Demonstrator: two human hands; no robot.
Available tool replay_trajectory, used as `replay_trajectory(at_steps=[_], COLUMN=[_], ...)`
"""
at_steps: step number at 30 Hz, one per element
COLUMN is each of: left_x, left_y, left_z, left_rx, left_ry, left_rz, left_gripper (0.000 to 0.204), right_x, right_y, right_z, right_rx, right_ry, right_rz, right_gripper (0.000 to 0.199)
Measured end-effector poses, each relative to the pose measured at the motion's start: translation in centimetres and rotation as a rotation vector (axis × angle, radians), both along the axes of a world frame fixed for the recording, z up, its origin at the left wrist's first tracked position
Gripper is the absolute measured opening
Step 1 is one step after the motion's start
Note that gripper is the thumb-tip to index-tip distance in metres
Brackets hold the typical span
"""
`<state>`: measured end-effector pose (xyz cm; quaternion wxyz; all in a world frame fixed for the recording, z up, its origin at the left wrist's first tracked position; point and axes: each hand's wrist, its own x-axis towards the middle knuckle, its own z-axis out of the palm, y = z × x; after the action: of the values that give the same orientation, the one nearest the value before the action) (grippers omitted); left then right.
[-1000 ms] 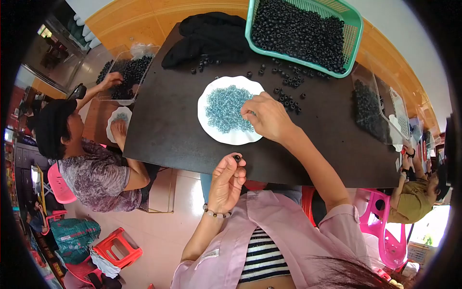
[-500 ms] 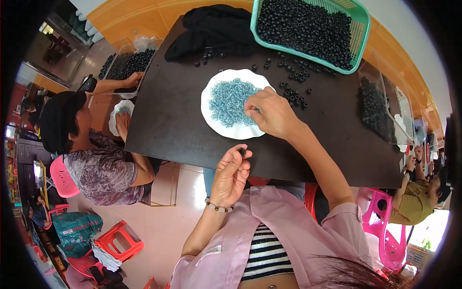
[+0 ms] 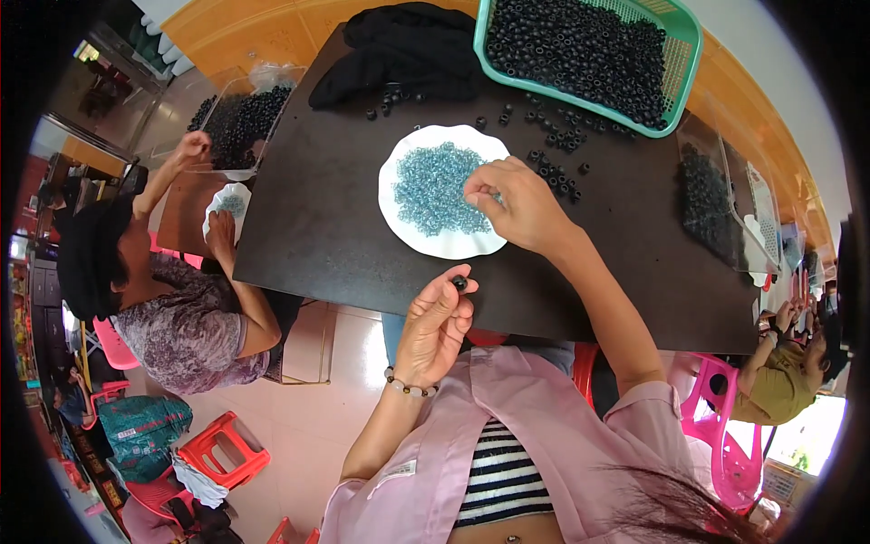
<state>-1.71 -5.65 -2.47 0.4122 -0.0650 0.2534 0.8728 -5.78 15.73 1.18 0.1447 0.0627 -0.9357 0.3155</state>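
Observation:
My left hand (image 3: pixel 433 334) is raised just off the table's near edge, thumb and fingertip closed on a small round black ring (image 3: pixel 459 283). Over the right side of a white scalloped plate (image 3: pixel 390 213) is my right hand (image 3: pixel 526 207), its fingers pinched together; whatever they hold, if anything, is hidden. A heap of tiny clear bluish pieces (image 3: pixel 437 186) covers the plate's middle. Loose black rings (image 3: pixel 566 139) lie scattered beyond the plate and to its right.
A green basket (image 3: pixel 691 77) full of black rings stands at the far right of the dark table (image 3: pixel 317 236). Black cloth (image 3: pixel 399 54) lies at the far left. A clear bin (image 3: pixel 705 195) is on the right. To the left, a co-worker (image 3: pixel 190 313) reaches toward another bin of black rings.
The black ring has turned between my left fingertips. My right hand has shifted slightly, still over the plate. The co-worker's far hand has lifted from the bin, and their body has leaned left.

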Motion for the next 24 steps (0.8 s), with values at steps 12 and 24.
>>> replay_trajectory(at_steps=[12,24], left_x=[-0.2,-0.5], left_y=[0.4,0.4], left_z=[-0.3,-0.8], left_rx=[-0.034,-0.021], left_ry=[0.054,0.070], left_rz=[-0.017,-0.022], left_gripper=[0.031,0.034], right_x=[1.7,0.7], right_y=[-1.2,-2.5], right_z=[1.0,-0.3], right_rx=[0.032,0.143], right_ry=[-0.039,-0.006], right_rz=[0.114,0.135], right_gripper=[0.007,0.006])
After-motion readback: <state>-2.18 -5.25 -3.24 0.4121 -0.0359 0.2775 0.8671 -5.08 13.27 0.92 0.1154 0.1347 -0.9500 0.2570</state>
